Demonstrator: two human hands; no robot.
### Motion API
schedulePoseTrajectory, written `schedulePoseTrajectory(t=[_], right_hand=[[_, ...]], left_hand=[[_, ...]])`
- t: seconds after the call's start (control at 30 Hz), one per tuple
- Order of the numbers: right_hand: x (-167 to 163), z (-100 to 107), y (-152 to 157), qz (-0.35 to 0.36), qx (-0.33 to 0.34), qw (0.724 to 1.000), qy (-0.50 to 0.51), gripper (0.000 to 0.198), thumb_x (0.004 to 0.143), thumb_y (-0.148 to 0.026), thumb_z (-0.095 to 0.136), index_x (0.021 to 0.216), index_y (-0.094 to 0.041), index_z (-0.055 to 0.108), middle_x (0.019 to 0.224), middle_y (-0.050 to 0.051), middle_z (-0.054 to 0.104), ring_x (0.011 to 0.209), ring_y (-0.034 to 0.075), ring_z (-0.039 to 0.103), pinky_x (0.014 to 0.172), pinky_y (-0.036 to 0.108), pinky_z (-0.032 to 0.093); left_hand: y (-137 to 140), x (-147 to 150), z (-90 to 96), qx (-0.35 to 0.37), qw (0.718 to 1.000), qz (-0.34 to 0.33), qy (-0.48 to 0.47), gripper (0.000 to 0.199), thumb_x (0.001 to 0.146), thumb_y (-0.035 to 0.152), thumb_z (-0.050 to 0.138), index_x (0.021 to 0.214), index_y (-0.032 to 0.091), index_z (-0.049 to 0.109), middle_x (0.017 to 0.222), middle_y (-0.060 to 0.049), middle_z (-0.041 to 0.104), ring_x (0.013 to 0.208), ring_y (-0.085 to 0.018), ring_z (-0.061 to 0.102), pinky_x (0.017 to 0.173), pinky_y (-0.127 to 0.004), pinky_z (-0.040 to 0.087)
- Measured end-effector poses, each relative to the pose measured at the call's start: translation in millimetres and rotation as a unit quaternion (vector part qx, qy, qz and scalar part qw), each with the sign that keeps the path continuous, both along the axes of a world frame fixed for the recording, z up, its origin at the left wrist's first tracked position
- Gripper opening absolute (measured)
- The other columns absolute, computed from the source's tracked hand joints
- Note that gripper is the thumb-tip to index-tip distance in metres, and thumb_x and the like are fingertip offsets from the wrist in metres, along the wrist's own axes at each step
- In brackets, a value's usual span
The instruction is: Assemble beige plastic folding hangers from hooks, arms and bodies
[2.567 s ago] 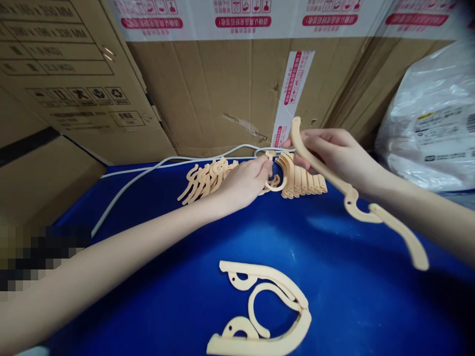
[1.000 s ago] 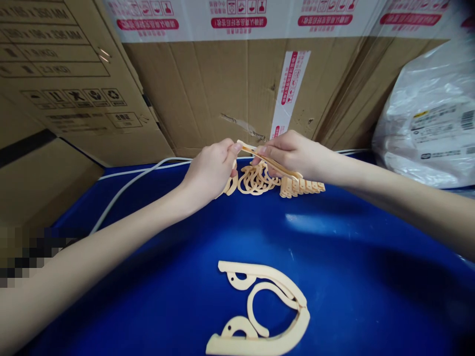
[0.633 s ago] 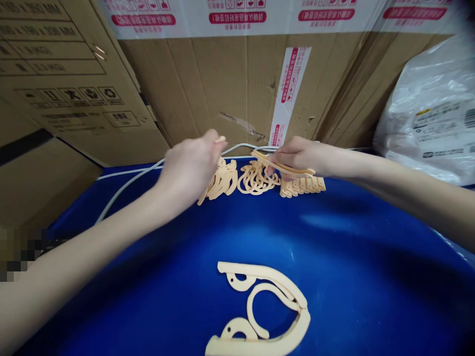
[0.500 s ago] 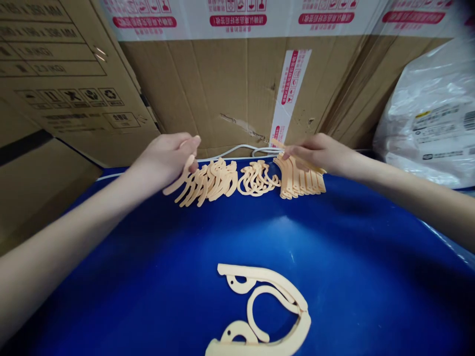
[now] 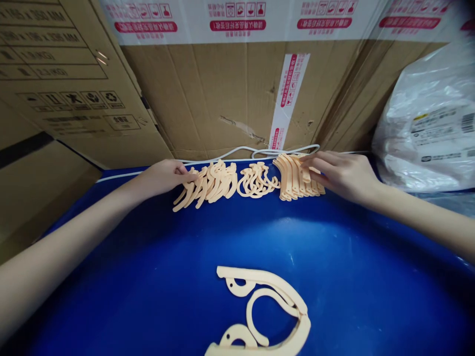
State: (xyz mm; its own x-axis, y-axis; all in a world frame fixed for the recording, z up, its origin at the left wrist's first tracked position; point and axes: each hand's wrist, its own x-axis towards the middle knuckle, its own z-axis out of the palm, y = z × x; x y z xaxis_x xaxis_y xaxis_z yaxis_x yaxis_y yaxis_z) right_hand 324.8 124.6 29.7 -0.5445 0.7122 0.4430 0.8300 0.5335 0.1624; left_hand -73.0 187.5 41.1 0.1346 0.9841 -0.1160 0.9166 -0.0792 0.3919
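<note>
Our left hand (image 5: 162,177), grip unclear, touches curved pieces (image 5: 213,184) at nine o'clock. Our right hand (image 5: 345,175) pinches a bar (image 5: 306,174) at three.

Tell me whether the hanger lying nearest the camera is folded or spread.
Folded: on the hanger, both halves point the same way from their joint, with the hook lying between them.

Glossy blue work surface (image 5: 166,277) is gleaming in patches. On it, a cream folding clothes hanger (image 5: 250,315) is lying flat, collapsed. Straight beyond this hanger, curved hooks (image 5: 256,179) are resting in a tangle. Beyond it, left: slim curved arms (image 5: 217,185) are overlapping in a heap. Beyond it, right: broader bars (image 5: 293,180) are lying in a tight row. Farthest beyond it, white cable (image 5: 243,148) is snaking.
</note>
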Motion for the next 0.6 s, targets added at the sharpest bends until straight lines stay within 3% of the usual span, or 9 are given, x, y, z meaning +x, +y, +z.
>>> schedulePoseTrajectory(t=[0.13,0.2,0.23,0.3,0.33,0.43,0.53,0.6], right_hand=[[4.2,-4.8,-1.6,0.026,-0.011,0.999,-0.019,0.021,0.097,-0.025,0.042,0.102,-0.019,0.062,0.110,0.010,0.071,0.093,0.025,0.068,0.064,0.032,0.048],[4.9,-5.6,-1.6,0.029,-0.035,0.999,0.001,0.020,0.097,-0.024,0.043,0.102,-0.020,0.062,0.116,0.011,0.069,0.097,0.025,0.068,0.069,0.033,0.051],[5.3,-6.1,-1.2,0.032,-0.050,0.998,0.011,0.021,0.097,-0.024,0.043,0.102,-0.020,0.062,0.119,0.011,0.067,0.100,0.025,0.068,0.071,0.034,0.052],[6.3,-7.4,0.2,0.038,-0.075,0.996,0.028,0.022,0.097,-0.023,0.042,0.101,-0.020,0.063,0.123,0.011,0.065,0.103,0.026,0.067,0.076,0.037,0.054],[6.7,-8.0,0.9,0.042,-0.084,0.995,0.036,0.022,0.097,-0.024,0.041,0.101,-0.020,0.063,0.123,0.011,0.065,0.104,0.026,0.067,0.078,0.038,0.054],[2.5,-6.6,-0.9,0.046,-0.085,0.993,0.064,0.022,0.097,-0.025,0.042,0.100,-0.019,0.063,0.122,0.012,0.065,0.104,0.027,0.067,0.079,0.039,0.054],[-18.1,2.1,-16.2,0.058,-0.090,0.988,0.108,0.022,0.097,-0.026,0.043,0.102,-0.019,0.063,0.118,0.012,0.066,0.102,0.025,0.067,0.081,0.037,0.053],[-41.1,9.3,-34.2,0.078,-0.148,0.978,0.129,0.023,0.097,-0.030,0.046,0.101,-0.019,0.065,0.106,0.010,0.070,0.096,0.022,0.067,0.081,0.034,0.052]], left_hand=[[-24.3,18.0,11.9,0.130,0.988,-0.008,0.088,0.041,0.083,0.058,0.052,0.096,0.020,0.057,0.107,-0.009,0.062,0.093,-0.027,0.057,0.069,-0.034,0.035],[-45.4,29.1,20.6,0.104,0.989,-0.065,0.079,0.039,0.085,0.055,0.053,0.101,0.020,0.055,0.111,-0.009,0.060,0.098,-0.028,0.056,0.073,-0.034,0.036],[-57.2,33.7,24.1,0.069,0.987,-0.131,0.055,0.038,0.086,0.056,0.054,0.102,0.021,0.056,0.107,-0.007,0.061,0.095,-0.025,0.056,0.075,-0.034,0.038],[-81.1,40.3,28.3,-0.065,0.958,-0.281,0.006,0.040,0.081,0.058,0.063,0.104,0.026,0.057,0.105,-0.001,0.063,0.094,-0.022,0.057,0.078,-0.031,0.040],[-92.4,42.7,28.9,-0.120,0.940,-0.320,0.003,0.044,0.076,0.058,0.070,0.107,0.029,0.058,0.107,0.001,0.062,0.095,-0.021,0.057,0.078,-0.029,0.041],[-118.3,48.8,27.9,-0.181,0.917,-0.356,0.006,0.045,0.069,0.045,0.081,0.106,0.031,0.058,0.102,0.004,0.061,0.091,-0.018,0.057,0.072,-0.025,0.040],[-126.7,56.0,26.2,-0.189,0.904,-0.384,0.003,0.009,0.088,0.030,0.065,0.093,0.025,0.059,0.093,0.004,0.061,0.086,-0.015,0.056,0.071,-0.024,0.037],[-123.4,61.0,25.0,-0.176,0.905,-0.387,-0.013,0.009,0.095,0.026,0.052,0.088,0.023,0.057,0.091,0.003,0.061,0.086,-0.015,0.056,0.072,-0.025,0.037]])
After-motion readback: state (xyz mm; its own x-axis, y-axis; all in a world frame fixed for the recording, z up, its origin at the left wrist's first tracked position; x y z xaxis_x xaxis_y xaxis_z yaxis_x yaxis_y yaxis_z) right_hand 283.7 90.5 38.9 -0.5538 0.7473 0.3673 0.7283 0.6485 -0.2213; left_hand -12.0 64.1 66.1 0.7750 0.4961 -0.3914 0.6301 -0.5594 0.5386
